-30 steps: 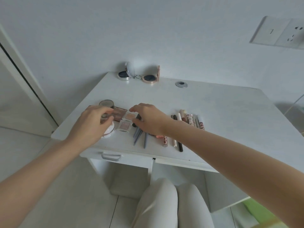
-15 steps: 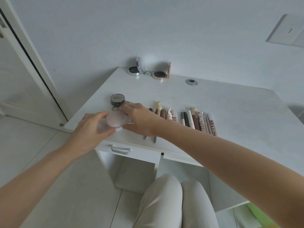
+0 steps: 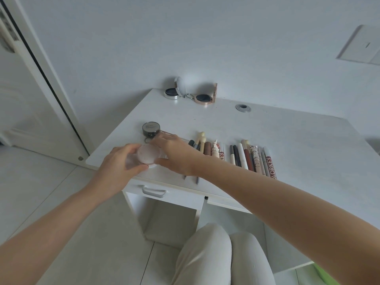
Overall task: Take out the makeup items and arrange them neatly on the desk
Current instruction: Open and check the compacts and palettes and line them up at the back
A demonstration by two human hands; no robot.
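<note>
Pink translucent jar (image 3: 148, 154) gripped between left hand (image 3: 121, 161) and right hand (image 3: 176, 154), at the counter (image 3: 287, 140) front edge beside rowed pens (image 3: 248, 158).

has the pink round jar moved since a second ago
Yes. The pink round jar, gripped by the left hand, now sits tilted at the desk's front left edge, nearer than before to the dark round jar.

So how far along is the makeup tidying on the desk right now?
Mostly done, it seems. A row of pencils and tubes lies side by side on the desk, and two open compacts sit at the back. In hand: the left hand grips a pink round jar, the right hand touching it. Left: placing that jar beside the dark round jar.
</note>
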